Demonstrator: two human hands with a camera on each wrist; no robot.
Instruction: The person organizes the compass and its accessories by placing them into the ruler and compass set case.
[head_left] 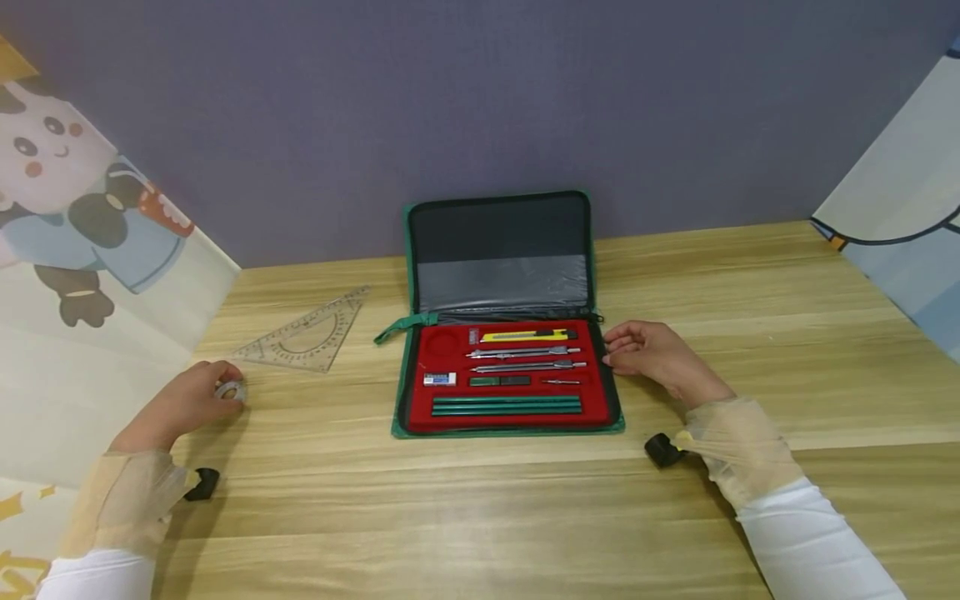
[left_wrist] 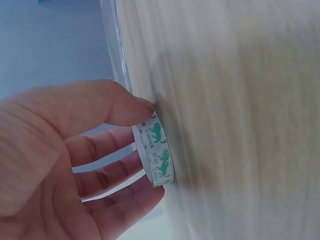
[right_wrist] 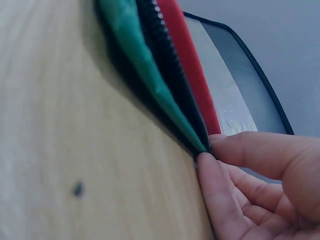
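Note:
My left hand (head_left: 183,402) pinches a small roll of tape (left_wrist: 160,159) between thumb and fingers, close over the wooden table at the left. Green animal prints and lettering run around its band. In the middle lies an unzipped green drawing-set case (head_left: 502,283), its lid raised toward the wall. My right hand (head_left: 656,354) pinches the case's right zipper edge (right_wrist: 197,137) between thumb and finger. Set in the red tray (head_left: 510,340) are a yellow utility knife (head_left: 517,336), two compasses (head_left: 525,352), an eraser (head_left: 439,379) and green pencils (head_left: 506,406). A round recess shows at the tray's upper left.
A clear set square (head_left: 330,354) with a protractor cut-out lies left of the case, just beyond my left hand. The case's green strap (head_left: 397,327) sticks out to the left. A dark wall panel (head_left: 480,108) rises behind the table (head_left: 450,517).

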